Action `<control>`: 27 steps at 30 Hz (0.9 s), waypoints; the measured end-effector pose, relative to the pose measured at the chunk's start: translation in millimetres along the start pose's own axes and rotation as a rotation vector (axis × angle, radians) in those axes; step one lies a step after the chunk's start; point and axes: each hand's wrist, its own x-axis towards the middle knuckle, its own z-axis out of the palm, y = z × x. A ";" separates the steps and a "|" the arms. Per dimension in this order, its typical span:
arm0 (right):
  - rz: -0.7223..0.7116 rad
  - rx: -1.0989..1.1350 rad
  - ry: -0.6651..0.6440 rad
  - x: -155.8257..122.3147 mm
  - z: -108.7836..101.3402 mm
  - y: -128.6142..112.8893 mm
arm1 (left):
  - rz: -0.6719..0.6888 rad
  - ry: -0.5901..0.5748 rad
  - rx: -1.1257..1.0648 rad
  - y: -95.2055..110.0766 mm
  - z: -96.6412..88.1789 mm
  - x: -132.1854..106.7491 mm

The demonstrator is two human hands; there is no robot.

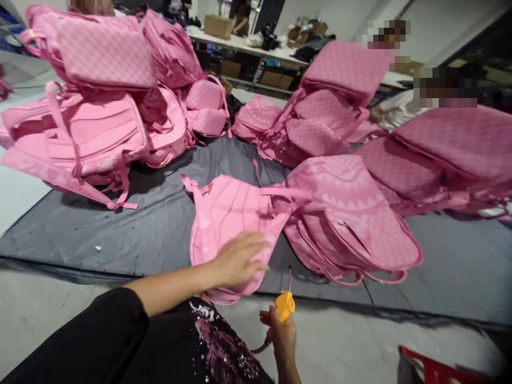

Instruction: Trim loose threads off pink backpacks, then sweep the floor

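My left hand [242, 261] lies across the lower part of a small pink backpack [230, 205], its fingers outstretched and somewhat blurred. The backpack's strap side faces up, near the front edge of the grey-covered table. Lower right, my right hand [282, 333] is closed around a yellow air blow gun [285, 305] with a thin metal nozzle pointing up and away from me. A hose runs from the gun's lower end. Just right of the small backpack, a larger patterned pink backpack [348, 213] lies beside it, the two apparently touching.
Stacked pink backpacks [104, 50] fill the table's left side, with more backpacks [344, 69] at the back right. Grey sheeting [148, 234] covers the table. People are at work beyond it, near a bench with a cardboard box [218, 26]. A red object [436, 368] stands lower right.
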 end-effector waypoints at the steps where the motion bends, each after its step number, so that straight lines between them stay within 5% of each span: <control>1: 0.007 0.027 0.001 -2.4 -2.9 6.3 | -0.091 0.078 0.076 -15.0 5.8 -8.0; 5: 0.025 0.070 0.000 -9.3 -4.1 23.2 | -0.628 0.113 0.191 -79.9 26.0 -30.5; 8: 0.019 0.030 0.000 -10.9 3.7 18.9 | -0.869 0.084 0.090 -99.9 47.8 -26.0; 13: -0.018 -0.073 -0.070 -17.3 13.4 7.0 | -0.861 0.185 0.141 -100.8 66.6 8.7; 18: -0.221 -0.287 -0.271 -25.8 29.2 16.2 | -0.839 0.301 0.447 -125.8 37.1 12.1; 21: -0.331 -0.476 -0.336 -22.3 41.5 18.3 | -0.824 0.259 0.495 -134.3 20.8 3.3; 23: -0.345 -0.511 -0.352 -17.6 42.9 15.5 | -0.838 0.320 0.332 -135.8 13.9 -0.4; 27: -0.305 -0.457 -0.312 -5.3 22.5 4.9 | -0.793 0.595 -0.325 -139.9 -2.2 -9.6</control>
